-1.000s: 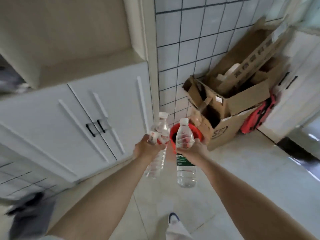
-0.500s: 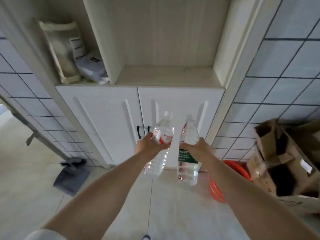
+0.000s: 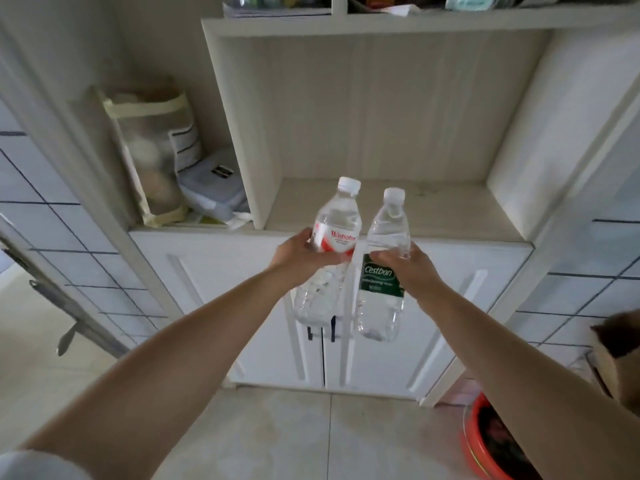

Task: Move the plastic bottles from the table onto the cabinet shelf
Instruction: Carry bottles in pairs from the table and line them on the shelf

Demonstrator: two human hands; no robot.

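Both arms reach forward toward a pale wood-grain cabinet (image 3: 381,109). The left hand (image 3: 304,254) has its fingers curled round the middle of a clear plastic bottle with a red and white label (image 3: 336,237), holding it in the air with its white cap tipped toward 1 o'clock and its base hanging down in front of the cabinet doors. The right hand (image 3: 405,265) grips a second clear bottle with a green label (image 3: 381,278) round its shoulder, just above the label; this one stands close to upright, cap at 12 o'clock. The two bottles hang side by side, near each other, and whether they touch I cannot tell.

Both caps show against the open shelf (image 3: 443,209), which lies at 12 o'clock from the hands; the bottles' lower halves show against the white double doors (image 3: 374,341) beneath it, whose dark handles sit at 6 o'clock from the red-labelled bottle.

At 9 o'clock from the hands, in the narrower compartment on the far side of a divider, a mesh bag with pale trim (image 3: 149,150) stands upright with a flat lidded container (image 3: 211,192) just beside it. A red basin (image 3: 485,441) sits on the tiled floor (image 3: 277,434) at 5 o'clock, with a brown cardboard box (image 3: 613,355) above it at the frame's edge.
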